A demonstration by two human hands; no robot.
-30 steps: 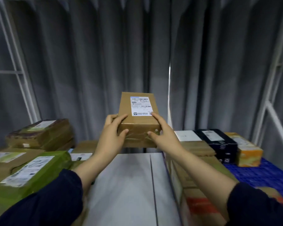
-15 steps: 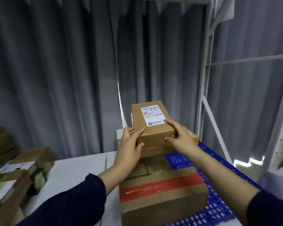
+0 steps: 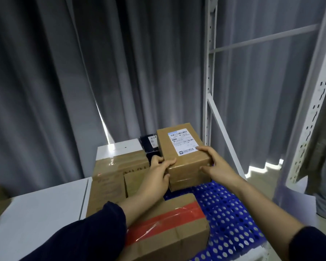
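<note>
The left hand (image 3: 158, 178) and the right hand (image 3: 217, 166) are both gripping the labelled carton (image 3: 185, 159), with fingers curling round its near corners. The carton is hanging low over the blue perforated deck (image 3: 224, 208), just right of the black box (image 3: 149, 146); whether it is touching the deck cannot be told. The placing looks nearly done, with setting down and letting go remaining. Every carton, including the red-taped box (image 3: 167, 228) lying nearest, is sitting sealed and hiding its contents.
</note>
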